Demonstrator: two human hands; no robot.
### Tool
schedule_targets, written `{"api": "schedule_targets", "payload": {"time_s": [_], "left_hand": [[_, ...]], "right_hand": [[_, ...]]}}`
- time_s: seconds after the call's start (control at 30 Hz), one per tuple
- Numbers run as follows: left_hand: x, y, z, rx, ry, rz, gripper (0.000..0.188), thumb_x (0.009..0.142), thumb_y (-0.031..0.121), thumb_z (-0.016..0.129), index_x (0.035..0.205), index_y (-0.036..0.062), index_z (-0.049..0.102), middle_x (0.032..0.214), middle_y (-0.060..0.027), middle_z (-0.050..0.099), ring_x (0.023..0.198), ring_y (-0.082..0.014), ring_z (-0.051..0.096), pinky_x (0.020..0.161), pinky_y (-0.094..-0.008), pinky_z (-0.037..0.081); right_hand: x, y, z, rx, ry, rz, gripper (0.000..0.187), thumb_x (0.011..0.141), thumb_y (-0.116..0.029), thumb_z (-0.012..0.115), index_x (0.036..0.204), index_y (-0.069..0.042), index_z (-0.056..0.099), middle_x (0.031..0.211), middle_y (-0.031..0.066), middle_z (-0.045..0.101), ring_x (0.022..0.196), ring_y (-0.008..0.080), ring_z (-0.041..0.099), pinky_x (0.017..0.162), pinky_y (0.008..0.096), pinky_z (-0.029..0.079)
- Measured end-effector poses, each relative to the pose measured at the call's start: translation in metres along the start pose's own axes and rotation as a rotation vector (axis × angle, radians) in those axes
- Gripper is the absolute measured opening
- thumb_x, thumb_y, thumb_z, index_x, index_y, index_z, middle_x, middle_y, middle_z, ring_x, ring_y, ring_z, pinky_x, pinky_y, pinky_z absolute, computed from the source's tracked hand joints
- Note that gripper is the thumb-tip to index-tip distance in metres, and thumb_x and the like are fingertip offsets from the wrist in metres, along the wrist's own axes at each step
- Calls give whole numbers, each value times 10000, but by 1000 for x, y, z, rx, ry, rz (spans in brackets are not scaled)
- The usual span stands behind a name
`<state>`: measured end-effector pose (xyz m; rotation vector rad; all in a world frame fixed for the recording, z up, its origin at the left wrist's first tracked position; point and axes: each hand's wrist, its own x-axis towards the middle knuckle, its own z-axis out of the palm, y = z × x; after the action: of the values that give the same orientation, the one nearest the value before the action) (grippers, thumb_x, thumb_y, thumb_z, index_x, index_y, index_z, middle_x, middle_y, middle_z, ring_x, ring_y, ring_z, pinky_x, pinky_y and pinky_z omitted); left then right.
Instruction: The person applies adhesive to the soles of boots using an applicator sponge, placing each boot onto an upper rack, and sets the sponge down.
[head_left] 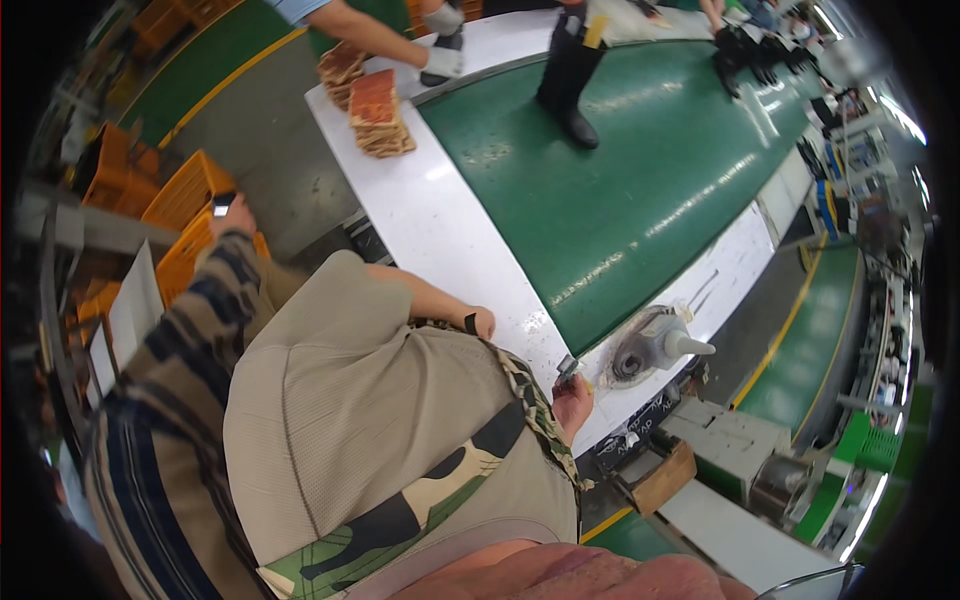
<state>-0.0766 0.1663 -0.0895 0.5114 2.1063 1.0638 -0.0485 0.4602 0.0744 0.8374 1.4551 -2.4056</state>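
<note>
My left hand (483,322) is at the front of my apron, by the near edge of the white worktop (450,230). Its fingers are curled, and a small black piece shows beside them; what they hold is hidden. My right hand (572,402) is closed on a small grey, metal-looking piece (567,367) at the worktop's corner. Just right of it, a translucent squeeze bottle (665,345) with a white nozzle rests by a round, dark-stained holder (632,360).
A green conveyor belt (520,200) carries a black boot (570,85). Stacked brown and orange pieces (378,115) lie at the worktop's far end, near a co-worker's gloved hand (443,62). Beside me at left stands a person in a striped sleeve (190,310), near orange crates (190,190).
</note>
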Motion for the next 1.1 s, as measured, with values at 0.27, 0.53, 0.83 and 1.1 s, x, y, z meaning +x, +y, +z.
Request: {"api": "schedule_targets", "payload": {"time_s": [0.27,0.53,0.83,1.1], "left_hand": [[-8,81,0,-772,71,-413,152,824,152,680,858,5,657,735,-111,696,548,-204,661,448,-314,513],[-22,90,35,-887,577,-426,125,808,129,668,843,10,660,766,-107,702,621,-197,702,522,-304,559],[-59,106,95,-938,761,-496,139,808,126,698,868,6,661,763,-100,696,635,-185,703,524,-284,553],[-74,108,115,-909,777,-510,106,819,102,674,877,14,665,774,-96,706,645,-183,712,514,-287,555]], "right_hand": [[28,-30,-40,-132,-139,138,81,891,-103,655,882,-52,593,754,54,652,607,162,614,559,307,507],[46,-46,-58,-226,-295,196,88,891,-92,656,871,-58,578,771,51,638,631,145,603,569,291,522],[59,-34,-79,-276,-409,269,68,891,-88,646,879,-69,583,768,56,644,623,149,603,561,286,517],[53,-32,-80,-312,-459,296,68,889,-100,645,873,-64,589,769,52,650,618,148,602,571,281,514]]}}
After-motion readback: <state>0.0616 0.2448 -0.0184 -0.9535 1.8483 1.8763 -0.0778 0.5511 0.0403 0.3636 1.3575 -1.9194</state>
